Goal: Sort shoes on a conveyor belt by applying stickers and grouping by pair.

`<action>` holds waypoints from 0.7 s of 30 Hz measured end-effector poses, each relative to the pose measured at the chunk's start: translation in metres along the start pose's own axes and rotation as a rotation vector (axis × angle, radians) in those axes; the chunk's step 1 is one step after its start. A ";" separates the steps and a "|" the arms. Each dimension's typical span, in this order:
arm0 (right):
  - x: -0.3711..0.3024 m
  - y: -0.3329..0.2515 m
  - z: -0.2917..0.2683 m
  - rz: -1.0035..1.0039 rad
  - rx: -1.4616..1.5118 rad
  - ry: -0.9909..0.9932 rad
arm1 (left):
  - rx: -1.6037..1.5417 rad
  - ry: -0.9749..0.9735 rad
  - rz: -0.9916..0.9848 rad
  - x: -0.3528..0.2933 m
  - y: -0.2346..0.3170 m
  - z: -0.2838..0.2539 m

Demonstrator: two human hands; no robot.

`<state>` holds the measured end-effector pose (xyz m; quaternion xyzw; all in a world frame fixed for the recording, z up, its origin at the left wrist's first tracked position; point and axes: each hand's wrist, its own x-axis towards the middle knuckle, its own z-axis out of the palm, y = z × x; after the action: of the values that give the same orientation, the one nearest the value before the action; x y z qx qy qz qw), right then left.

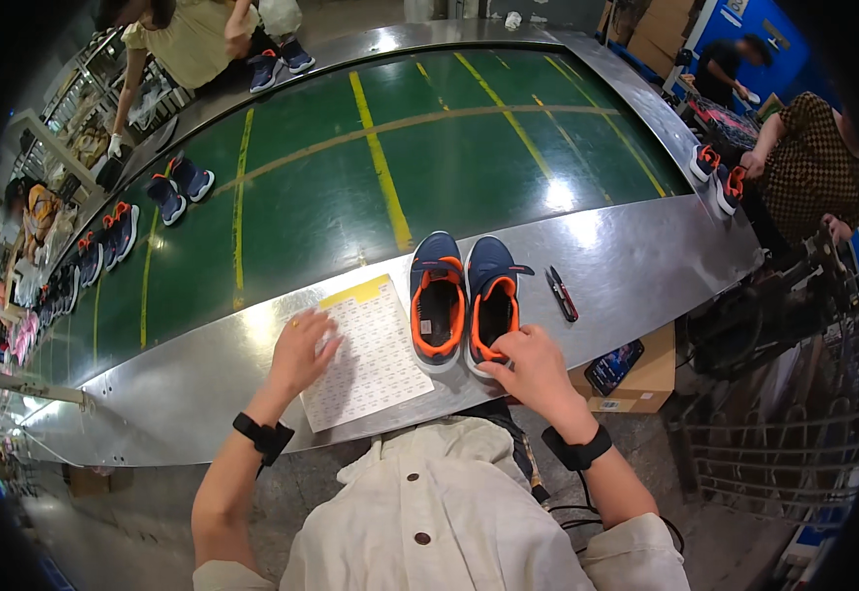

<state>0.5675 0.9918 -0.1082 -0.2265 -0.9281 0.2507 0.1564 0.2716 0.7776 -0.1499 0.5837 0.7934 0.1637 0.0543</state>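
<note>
A long green belt (301, 202) with yellow stripes runs past me, framed by a shiny metal desk (636, 246), and more shoes (191, 178) stand along its far left side. A cardboard box (660, 370) sits beside the near edge of the desk, to the person's right. On the desk lies a white sheet of small labels (370, 364), yellow along its top. Just right of it stand two navy shoes with orange linings, side by side, toes toward the belt: the left shoe (437, 254) and the right shoe (491, 259), whose strap sticks out sideways. The hands are apart. The left hand (303, 350) is loosely spread at the sheet's left edge; the right hand (533, 362) is at the right shoe's heel, though I can't tell how firmly it grips. A lit phone (614, 367) lies on the box, and red-and-black snips (563, 297) lie right of the shoes.
</note>
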 end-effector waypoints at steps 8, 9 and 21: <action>-0.006 -0.002 0.011 0.022 0.004 0.091 | -0.301 0.199 0.266 0.141 0.163 -0.004; -0.006 -0.002 0.013 0.042 -0.023 0.075 | -0.243 0.213 0.307 0.149 0.176 -0.001; -0.019 0.012 0.021 0.068 0.133 0.250 | -0.469 -0.325 -0.002 0.224 0.164 0.032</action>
<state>0.5797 0.9831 -0.1350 -0.2764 -0.8746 0.2866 0.2768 0.3593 1.0384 -0.1038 0.5728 0.7154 0.2470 0.3147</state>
